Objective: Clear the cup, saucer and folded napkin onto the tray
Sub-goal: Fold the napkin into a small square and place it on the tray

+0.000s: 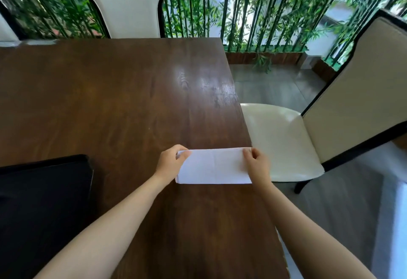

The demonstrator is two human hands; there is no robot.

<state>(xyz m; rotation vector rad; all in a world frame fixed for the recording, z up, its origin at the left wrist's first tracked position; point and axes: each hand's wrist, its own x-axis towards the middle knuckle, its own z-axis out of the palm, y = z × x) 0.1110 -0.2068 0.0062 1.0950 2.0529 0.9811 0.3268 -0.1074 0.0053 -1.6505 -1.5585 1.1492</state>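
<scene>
**A:** So where did the napkin (214,166) lie just then?

**B:** On the table (114,102), near its right edge, folded into a long white strip. Its long axis ran left to right, straight across between the two hands.

**A:** And the hands?

**B:** The left hand (169,164) pinched the far left corner, fingers curled over the fold. The right hand (256,166) pinched the far right corner the same way. Neither was spread flat; each had cloth between thumb and fingers.

**A:** Which way was the tray (44,201)?

**B:** Left and a little nearer, a dark tray at the table's near left side, well apart from the napkin. The left hand sat closer to it. I'd judge the carry would go leftward, along the napkin's own length.

**A:** Cup and saucer?

**B:** Neither was in view, so I couldn't say where they stood.
</scene>
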